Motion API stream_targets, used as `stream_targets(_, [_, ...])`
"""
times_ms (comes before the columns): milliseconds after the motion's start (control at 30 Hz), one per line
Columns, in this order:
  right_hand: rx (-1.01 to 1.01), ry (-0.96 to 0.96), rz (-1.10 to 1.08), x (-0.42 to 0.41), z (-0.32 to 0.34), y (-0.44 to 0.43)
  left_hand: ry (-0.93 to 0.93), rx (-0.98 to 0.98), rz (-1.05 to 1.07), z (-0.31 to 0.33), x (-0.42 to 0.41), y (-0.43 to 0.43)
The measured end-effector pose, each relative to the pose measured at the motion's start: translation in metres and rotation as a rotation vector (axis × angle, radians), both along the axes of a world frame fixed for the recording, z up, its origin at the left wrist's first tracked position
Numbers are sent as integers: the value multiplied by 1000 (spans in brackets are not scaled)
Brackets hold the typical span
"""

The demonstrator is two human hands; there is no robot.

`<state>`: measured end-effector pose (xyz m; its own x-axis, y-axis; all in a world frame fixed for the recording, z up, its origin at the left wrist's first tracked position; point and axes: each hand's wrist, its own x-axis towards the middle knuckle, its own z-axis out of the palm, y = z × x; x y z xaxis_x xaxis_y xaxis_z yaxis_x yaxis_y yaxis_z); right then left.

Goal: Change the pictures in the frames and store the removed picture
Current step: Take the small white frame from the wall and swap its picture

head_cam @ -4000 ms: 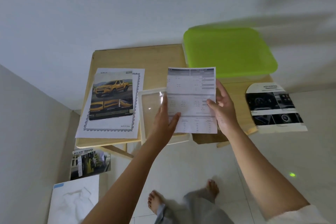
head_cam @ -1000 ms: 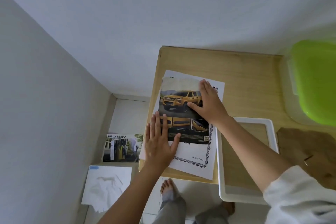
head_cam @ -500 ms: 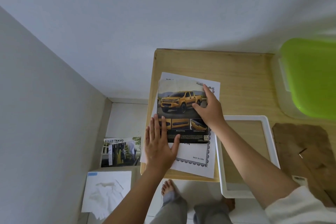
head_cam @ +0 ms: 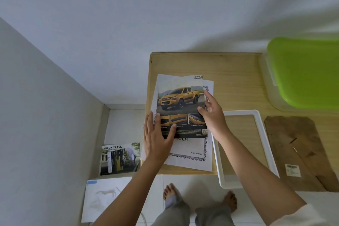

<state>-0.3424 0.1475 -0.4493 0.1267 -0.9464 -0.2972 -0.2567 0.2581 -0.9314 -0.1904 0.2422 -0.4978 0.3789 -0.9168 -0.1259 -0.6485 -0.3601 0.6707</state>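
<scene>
- On the left half of the wooden table (head_cam: 234, 82), your truck picture (head_cam: 180, 104) lies over the bordered sheet (head_cam: 192, 154), its top edge bowed up a little.
- Your right hand (head_cam: 213, 117) pinches the picture's right edge, thumb on the printed face, fingers curled at the margin.
- Your left hand (head_cam: 156, 139) lies flat, fingers straight, pressing on the lower left corner of the picture and on the sheet beneath.
- Just to the right sits the white frame (head_cam: 264, 134), its near end hanging past the table edge, with the backing board (head_cam: 297, 150) beside it.
- First risk: if you lift the picture while your left palm pins it, that thin paper may crease or tear at the corner.
- Second: the bordered sheet could drag along and slip off the near edge, which it already sits close to.
- Third: your right forearm crosses the frame, so a careless sweep might tip it to the floor.
</scene>
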Motion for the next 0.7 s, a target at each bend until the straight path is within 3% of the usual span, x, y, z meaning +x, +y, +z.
stream_targets(167, [34,-218,-41,-8,21,3,330,-91,-48,47,-10,-31])
stream_targets(267, [60,-323,-34,-16,35,7,313,-92,-148,63,-23,-46])
stream_targets(333, [69,-369,10,-22,43,11,430,-85,-205,74,-33,-49])
stream_targets(433, [86,-390,63,-30,51,20,769,-58,-206,82,-48,-47])
stream_targets(600, [120,-316,114,-51,54,32,952,-54,-151,86,-64,-36])
stream_targets(700, [90,-288,33,-62,50,39,1024,-49,-97,90,-69,-32])
